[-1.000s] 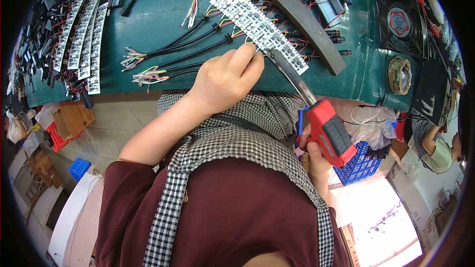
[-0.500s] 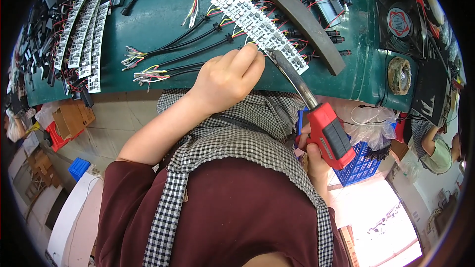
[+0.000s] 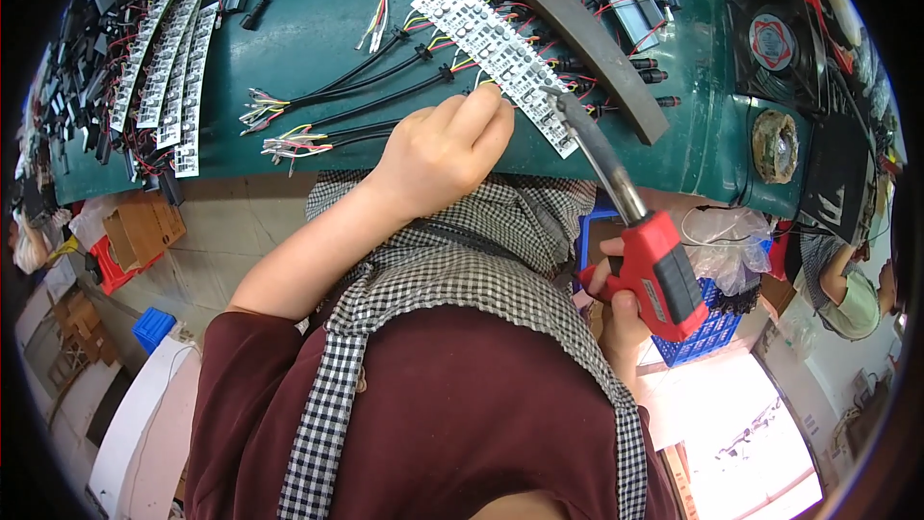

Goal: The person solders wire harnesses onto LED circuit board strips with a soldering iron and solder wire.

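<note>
A strip of white circuit boards (image 3: 486, 34) lies slanted on the green bench, with black cables and thin coloured wires along its edge. My left hand (image 3: 438, 154) is closed at the strip's near left edge, its fingertips pinched on a thin wire whose end they hide. In my right hand (image 3: 624, 318) is a red and black pistol-shaped soldering gun (image 3: 662, 279). Its metal barrel points up and left, and the tip is over the lower right part of the strip, to the right of my left fingertips. Cables with stripped ends (image 3: 371, 89) stretch to the left.
A dark curved bar (image 3: 587, 34) lies just beyond the strip. More board strips (image 3: 162, 58) and a heap of black parts are at the left. A black fan (image 3: 775, 43) and a round holder (image 3: 776, 146) stand at the right. A blue crate (image 3: 698, 332) is below the bench.
The soldering gun has moved right and slightly down, its tip drawing away from my left fingers. My left hand stays in the same place.
</note>
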Available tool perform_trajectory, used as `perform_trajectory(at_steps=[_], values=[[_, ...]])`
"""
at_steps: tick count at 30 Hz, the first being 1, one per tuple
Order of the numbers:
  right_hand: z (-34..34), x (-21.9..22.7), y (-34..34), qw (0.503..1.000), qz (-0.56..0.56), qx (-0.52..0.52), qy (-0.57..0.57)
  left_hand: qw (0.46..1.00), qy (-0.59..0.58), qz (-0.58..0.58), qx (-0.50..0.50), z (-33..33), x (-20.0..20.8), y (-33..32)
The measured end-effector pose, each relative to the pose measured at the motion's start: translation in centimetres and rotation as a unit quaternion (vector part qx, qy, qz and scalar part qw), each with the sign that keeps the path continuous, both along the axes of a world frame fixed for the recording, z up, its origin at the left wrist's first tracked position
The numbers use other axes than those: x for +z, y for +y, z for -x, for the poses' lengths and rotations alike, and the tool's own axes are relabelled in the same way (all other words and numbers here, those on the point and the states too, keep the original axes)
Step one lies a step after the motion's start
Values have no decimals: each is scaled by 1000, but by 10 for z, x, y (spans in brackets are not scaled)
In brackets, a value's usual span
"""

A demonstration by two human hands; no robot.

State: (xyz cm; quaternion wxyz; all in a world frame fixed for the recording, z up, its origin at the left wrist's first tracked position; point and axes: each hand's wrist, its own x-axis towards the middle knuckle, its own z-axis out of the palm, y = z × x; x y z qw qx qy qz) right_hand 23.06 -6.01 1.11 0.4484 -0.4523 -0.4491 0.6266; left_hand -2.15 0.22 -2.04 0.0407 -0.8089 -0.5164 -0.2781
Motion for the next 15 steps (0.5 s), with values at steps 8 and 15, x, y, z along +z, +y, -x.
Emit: perform_trajectory(at_steps=[8,15], values=[[-9,1,-7,1000,6,-2,-20,1000,2,2,7,-3,5,2],[-11,-1,-10,1000,6,-3,-30,999,9,-16,39,-5,5,-1]])
